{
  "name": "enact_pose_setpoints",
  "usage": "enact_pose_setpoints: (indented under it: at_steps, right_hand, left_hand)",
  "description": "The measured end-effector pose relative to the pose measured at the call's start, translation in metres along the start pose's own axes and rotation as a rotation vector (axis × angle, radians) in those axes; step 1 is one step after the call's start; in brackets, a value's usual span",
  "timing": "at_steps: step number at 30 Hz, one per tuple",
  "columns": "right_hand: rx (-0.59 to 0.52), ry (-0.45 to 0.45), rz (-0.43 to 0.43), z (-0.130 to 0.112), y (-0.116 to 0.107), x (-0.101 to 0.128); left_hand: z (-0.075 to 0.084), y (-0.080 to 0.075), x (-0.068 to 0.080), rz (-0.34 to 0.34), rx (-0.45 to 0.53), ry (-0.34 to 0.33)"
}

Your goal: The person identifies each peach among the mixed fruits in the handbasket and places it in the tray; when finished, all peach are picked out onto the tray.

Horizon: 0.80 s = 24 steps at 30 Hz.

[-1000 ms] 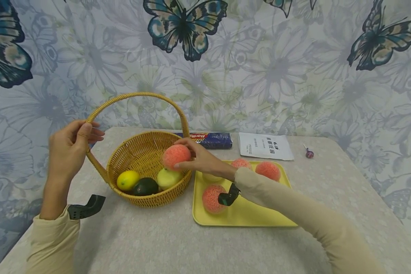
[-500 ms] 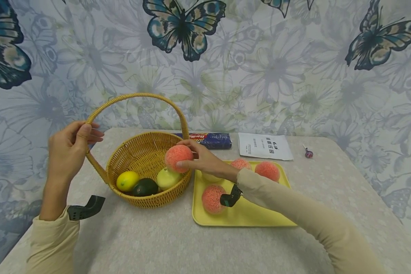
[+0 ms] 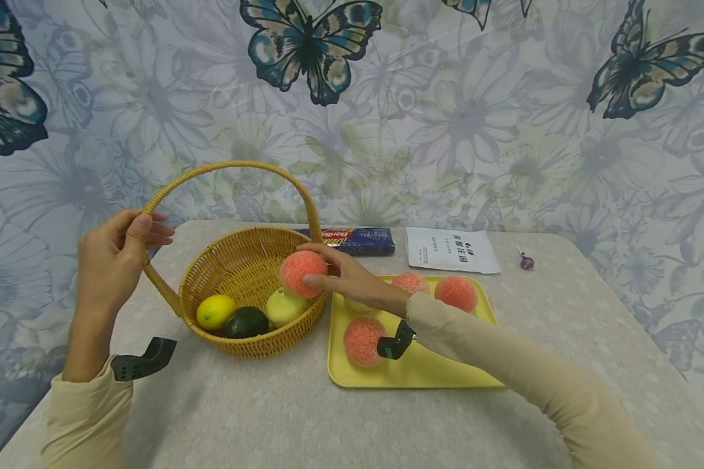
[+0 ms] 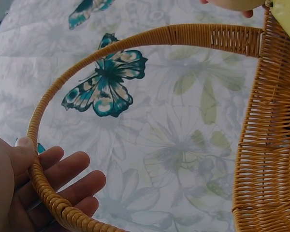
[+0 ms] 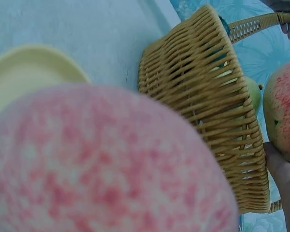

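Note:
In the head view, my left hand holds the left side of the wicker basket's arched handle, thumb against fingers. The left wrist view shows that handle between thumb and fingers. My right hand grips a pinkish-red peach over the basket's right side, just above a pale green round fruit. Beside that fruit, a dark green avocado-like fruit and a lemon lie in the basket. The right wrist view shows the held peach by the basket rim.
Right of the basket, a yellow tray bears several round fruits, including a speckled peach near its front left and another peach farther back. Behind are a blue Barilla spaghetti pack, a white printed packet and a small lollipop.
The held peach has shifted slightly right and down relative to the basket. My left hand stays on the handle, and the whole head view has drifted a little.

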State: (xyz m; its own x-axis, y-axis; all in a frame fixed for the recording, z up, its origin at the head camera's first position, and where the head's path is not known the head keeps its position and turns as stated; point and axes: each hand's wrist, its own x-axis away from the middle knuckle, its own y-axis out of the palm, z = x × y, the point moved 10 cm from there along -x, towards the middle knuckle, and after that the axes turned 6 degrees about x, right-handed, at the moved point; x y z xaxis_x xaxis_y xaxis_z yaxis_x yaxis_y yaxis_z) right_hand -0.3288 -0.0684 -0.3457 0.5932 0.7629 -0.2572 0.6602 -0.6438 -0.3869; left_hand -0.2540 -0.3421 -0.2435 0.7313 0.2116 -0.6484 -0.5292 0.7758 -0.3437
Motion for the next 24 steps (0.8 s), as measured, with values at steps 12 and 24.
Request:
enact_pose_setpoints:
  at_steps: [12,24]
  right_hand:
    - [-0.037,0.126,0.014,0.003,-0.002,0.012]
    - [-0.048,0.134,0.035,0.001,-0.013,0.026]
  left_hand:
    - [0.001,0.000,0.000,0.003,-0.005,-0.002]
    - [0.001,0.000,0.000,0.004,-0.015,-0.016]
